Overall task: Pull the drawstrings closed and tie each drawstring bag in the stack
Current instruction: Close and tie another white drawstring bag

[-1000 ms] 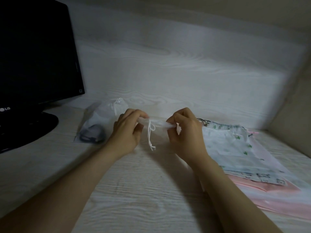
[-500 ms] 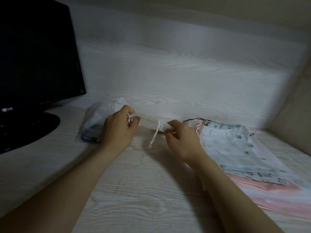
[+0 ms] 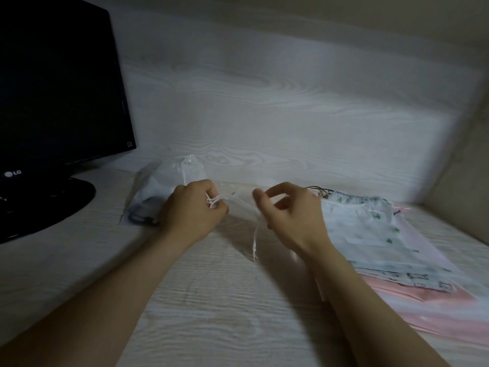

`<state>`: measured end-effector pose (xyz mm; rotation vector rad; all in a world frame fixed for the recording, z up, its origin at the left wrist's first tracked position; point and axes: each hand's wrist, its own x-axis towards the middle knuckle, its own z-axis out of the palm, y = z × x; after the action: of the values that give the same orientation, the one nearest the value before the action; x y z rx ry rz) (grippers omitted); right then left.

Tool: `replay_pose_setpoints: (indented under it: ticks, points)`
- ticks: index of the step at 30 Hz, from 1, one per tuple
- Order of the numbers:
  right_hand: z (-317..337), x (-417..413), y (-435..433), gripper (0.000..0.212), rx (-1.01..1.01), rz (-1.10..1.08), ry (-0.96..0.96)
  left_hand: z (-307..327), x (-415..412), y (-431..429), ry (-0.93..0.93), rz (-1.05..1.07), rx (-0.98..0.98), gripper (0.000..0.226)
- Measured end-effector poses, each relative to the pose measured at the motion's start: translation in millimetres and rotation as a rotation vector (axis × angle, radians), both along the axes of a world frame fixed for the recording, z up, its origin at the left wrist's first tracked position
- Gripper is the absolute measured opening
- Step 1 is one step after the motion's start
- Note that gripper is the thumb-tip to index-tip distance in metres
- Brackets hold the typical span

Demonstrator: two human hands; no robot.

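Just left of the stack of drawstring bags (image 3: 370, 234), a thin white bag (image 3: 239, 207), blurred, spans between both hands over the desk (image 3: 211, 300). The left hand (image 3: 193, 210), farther from the stack, is clamped on a bunched white drawstring (image 3: 214, 201). The right hand (image 3: 293, 218), beside the stack, has thumb and forefinger apart; whether its lower fingers grip the bag I cannot tell. A loose cord (image 3: 254, 242) dangles below it. Farthest left of the stack lies a cinched translucent bag (image 3: 169, 178).
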<state>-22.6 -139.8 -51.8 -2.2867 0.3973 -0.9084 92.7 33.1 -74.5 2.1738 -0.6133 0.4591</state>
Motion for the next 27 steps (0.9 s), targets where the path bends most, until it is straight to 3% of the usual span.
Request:
replay_pose_setpoints:
  ticks: [2, 6, 9, 13, 18, 21, 27]
  points:
    - [-7.1, 4.1, -1.1, 0.044, -0.121, 0.013, 0.021, 1.2, -0.3, 0.9, -0.002, 0.013, 0.007, 0.016]
    - [-16.5, 12.4, -13.1, 0.017, -0.177, 0.113, 0.007, 1.3, -0.2, 1.7, 0.017, -0.015, -0.008, 0.014]
    - [-25.9, 21.1, -23.8, 0.017, -0.232, 0.052, 0.026, -0.3, -0.8, 0.3, 0.054, -0.076, -0.012, 0.014]
    - [-32.3, 23.7, -31.8, 0.024, -0.104, -0.026, 0.074, -1.4, 0.3, -4.6, 0.205, -0.170, -0.086, 0.016]
    - [-32.3, 22.7, -34.4, 0.017, 0.071, 0.005, 0.117, 5.2, 2.1, -6.2, 0.357, -0.058, -0.196, 0.011]
    - [-27.5, 21.4, -30.1, 0.006, 0.127, 0.047, 0.085, 5.9, 4.0, -5.8, 0.309, -0.006, -0.197, 0.018]
    - [-16.2, 17.9, -22.0, 0.027, 0.253, 0.072, 0.023, 9.4, 3.1, -5.9, 0.332, -0.005, -0.245, 0.038]
